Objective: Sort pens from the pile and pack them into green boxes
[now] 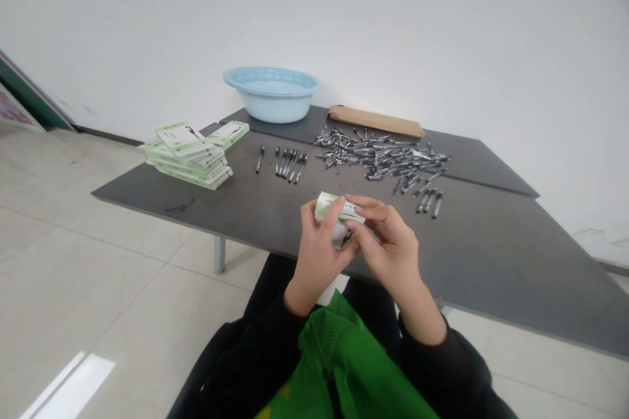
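Both hands hold a small white-and-green cardboard box above the table's front edge. My left hand wraps round its left side, with fingers over the top. My right hand pinches the right end of the box near its upper edge. Fingers cover much of the box, so I cannot tell whether its flap is open. Beyond the hands lies a large heap of black-and-clear pens. A short row of pens lies left of the heap, and a few more pens sit at its right front.
A stack of similar green-and-white boxes stands on the dark table at the left. At the back are a light blue basin and a long flattened brown cardboard piece. A white wall rises behind.
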`<state>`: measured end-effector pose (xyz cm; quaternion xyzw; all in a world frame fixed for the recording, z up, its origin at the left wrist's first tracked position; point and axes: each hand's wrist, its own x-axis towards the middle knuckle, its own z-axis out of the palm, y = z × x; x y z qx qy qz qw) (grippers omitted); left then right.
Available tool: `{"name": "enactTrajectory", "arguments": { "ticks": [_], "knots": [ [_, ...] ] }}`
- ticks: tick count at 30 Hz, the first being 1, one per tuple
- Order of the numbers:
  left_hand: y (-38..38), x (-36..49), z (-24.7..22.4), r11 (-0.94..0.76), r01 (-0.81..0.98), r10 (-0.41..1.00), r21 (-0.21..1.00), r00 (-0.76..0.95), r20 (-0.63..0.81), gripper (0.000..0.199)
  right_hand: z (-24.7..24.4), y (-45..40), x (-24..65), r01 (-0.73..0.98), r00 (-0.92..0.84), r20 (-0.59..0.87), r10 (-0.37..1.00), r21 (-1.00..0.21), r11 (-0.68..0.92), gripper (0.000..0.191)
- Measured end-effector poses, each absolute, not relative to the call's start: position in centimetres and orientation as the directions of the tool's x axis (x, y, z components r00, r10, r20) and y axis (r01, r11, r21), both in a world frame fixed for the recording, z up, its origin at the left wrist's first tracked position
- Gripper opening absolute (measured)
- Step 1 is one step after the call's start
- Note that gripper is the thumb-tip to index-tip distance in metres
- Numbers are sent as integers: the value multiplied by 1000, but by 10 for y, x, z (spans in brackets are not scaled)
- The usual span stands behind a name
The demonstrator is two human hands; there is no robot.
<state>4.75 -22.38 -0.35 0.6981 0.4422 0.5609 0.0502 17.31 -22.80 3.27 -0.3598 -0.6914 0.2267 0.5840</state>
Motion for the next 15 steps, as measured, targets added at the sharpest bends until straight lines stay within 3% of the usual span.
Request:
{"name": "enactTrajectory", "arguments": {
  "ticks": [6,15],
  "knots": [
    [-228,51,1,-600,553,664,578,-57,745,56,44,-229,180,260,-128,616,777,-735,626,10],
    [-223,49,-1,-630,556,655,541,7,756,59,51,-232,183,324,-211,615,760,-690,648,12]
  ]
}}
